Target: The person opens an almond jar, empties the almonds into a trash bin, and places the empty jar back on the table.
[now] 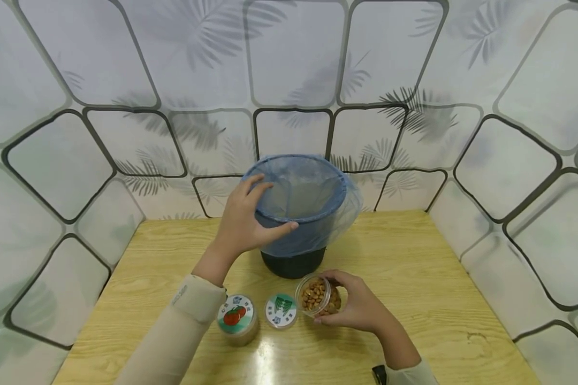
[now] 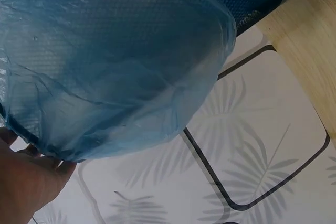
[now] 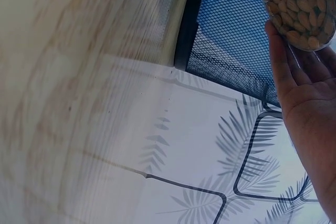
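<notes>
A black mesh trash bin [image 1: 294,264], lined with a blue plastic bag [image 1: 313,235], stands beyond the jars in the head view. My left hand [image 1: 243,218] holds the bin's near-left rim, fingers bent over the edge and thumb across the front. In the left wrist view, that hand [image 2: 31,182] meets the bag's edge. My right hand [image 1: 351,302] grips a clear jar of almonds [image 1: 314,295] from its right side. Its mouth is uncovered and tilted to the left, below the bin. The right wrist view shows the almonds [image 3: 299,9] through the jar's wall.
A round lid [image 1: 281,311] with a green picture lies just left of the almond jar. Farther left, by my left forearm, stands a lidded jar [image 1: 236,316] with a red fruit picture. Patterned panels [image 1: 212,139] enclose the wooden table [image 1: 404,256] at the back and sides.
</notes>
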The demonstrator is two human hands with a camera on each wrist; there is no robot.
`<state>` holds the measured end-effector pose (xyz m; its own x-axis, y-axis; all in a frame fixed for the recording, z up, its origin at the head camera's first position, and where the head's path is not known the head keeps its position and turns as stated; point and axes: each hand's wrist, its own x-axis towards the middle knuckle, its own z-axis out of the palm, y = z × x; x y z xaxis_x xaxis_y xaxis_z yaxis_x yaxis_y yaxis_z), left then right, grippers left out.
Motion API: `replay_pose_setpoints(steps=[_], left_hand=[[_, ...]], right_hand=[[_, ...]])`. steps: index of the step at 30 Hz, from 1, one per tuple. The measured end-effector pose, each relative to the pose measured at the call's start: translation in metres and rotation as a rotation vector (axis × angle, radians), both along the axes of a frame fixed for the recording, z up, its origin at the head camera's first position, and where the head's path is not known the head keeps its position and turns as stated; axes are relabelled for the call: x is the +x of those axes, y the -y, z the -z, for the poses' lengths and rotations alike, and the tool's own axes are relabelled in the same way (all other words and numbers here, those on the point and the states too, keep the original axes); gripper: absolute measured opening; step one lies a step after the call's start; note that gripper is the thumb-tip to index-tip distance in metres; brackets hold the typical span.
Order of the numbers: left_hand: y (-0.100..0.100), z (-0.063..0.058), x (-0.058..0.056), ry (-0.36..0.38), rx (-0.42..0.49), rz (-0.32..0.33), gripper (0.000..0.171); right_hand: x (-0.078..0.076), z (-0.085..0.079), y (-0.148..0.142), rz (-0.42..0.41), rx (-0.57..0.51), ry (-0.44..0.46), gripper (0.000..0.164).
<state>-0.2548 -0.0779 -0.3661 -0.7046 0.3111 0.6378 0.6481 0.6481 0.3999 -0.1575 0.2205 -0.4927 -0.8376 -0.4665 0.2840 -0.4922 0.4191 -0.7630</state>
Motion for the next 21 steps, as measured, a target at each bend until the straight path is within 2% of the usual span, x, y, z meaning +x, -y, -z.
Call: replay_pose_setpoints(steps=[5,9,17,21], left_hand=[[0.007,-0.005,-0.011,0.085,-0.013,0.049,0.115],[0.008,-0.010,-0.017,0.121,-0.071,0.052,0.126],[0.002,-0.024,-0.023,0.133,-0.262,0.013,0.134],[-0.001,-0.028,-0.027,0.163,-0.293,0.022,0.132]], right_hand=[[0.000,0.000,-0.001,0.003,0.003,0.002,0.080],[0.000,0.000,-0.002,0.004,0.002,0.004,0.079],[-0.001,0.003,-0.001,0.002,0.005,0.013,0.080],[-0.001,0.002,0.000,0.005,0.011,0.010,0.080]])
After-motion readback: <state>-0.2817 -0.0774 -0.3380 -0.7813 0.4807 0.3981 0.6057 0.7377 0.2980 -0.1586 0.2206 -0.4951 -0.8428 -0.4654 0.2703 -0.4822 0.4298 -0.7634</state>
